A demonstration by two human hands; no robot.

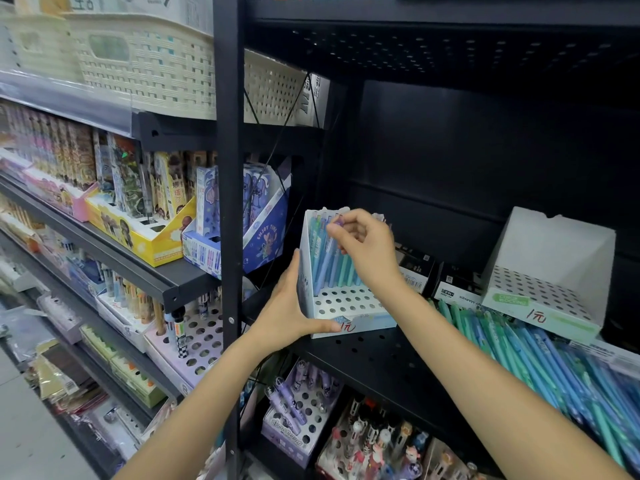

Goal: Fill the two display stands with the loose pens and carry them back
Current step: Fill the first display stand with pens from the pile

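My right hand (367, 249) sits just above centre frame, its grip pinching the top of a purple-blue pen (330, 237) at the back rows of the near stand (341, 303). That pen stands nearly upright, leaning back a little with the others already slotted in, so its long axis runs up and down the frame and the grip is at its upper end. I read this as seating one pen into a hole.

My left hand (289, 306) is left of centre, fingers laid fairly straight along the stand's left wall and thumb across its front lip, steadying it on the black shelf (374, 362) rather than clenching anything.

The front holes of this stand are bare. The second stand (547, 289), at right of frame, shows no pens. The loose pens (540, 355) lie in a heap at lower right, long axes slanting from upper left to lower right. They lie to the right of and below my right hand, well clear of the left, so the right should fetch the next one.
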